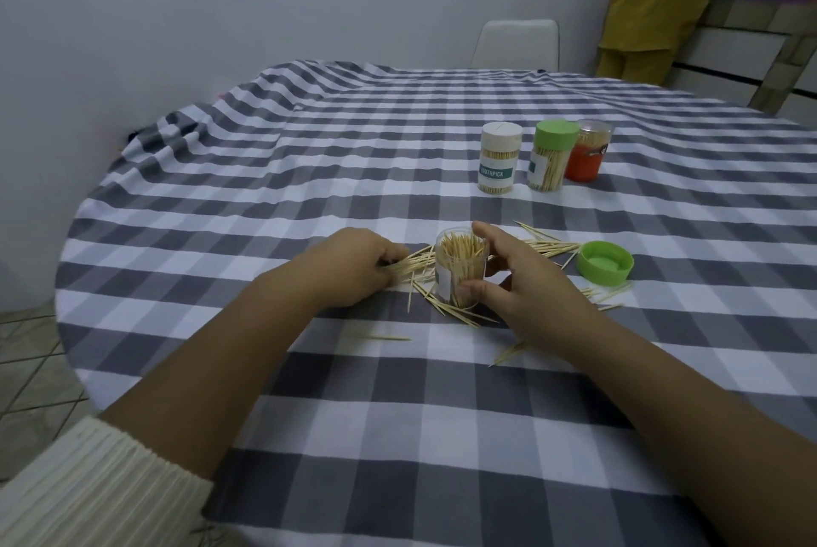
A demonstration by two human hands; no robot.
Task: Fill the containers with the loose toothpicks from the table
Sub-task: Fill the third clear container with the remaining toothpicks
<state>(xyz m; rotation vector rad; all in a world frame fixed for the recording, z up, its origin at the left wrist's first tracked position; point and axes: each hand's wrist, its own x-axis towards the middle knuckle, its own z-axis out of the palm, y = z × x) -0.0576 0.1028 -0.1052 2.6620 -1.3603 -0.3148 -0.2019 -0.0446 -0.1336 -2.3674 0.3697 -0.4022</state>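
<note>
The right hand (526,285) curls around an open clear container (460,270) standing upright on the checked tablecloth (398,414) — thumb low on its near side, forefinger up at the rim, the other fingers hidden behind it. The container is packed nearly full of upright toothpicks. The left hand (353,266) lies just left of it, fingers curled in and pinching a small bundle of loose toothpicks (409,266) flat against the cloth. More loose toothpicks lie scattered around the container's base, behind the right hand and near the wrist. A green lid (605,262) rests upside down to the right, apart from the hand. Further back stand three closed containers in a row — white-capped (499,157), green-capped (551,155), and orange (590,155)
</note>
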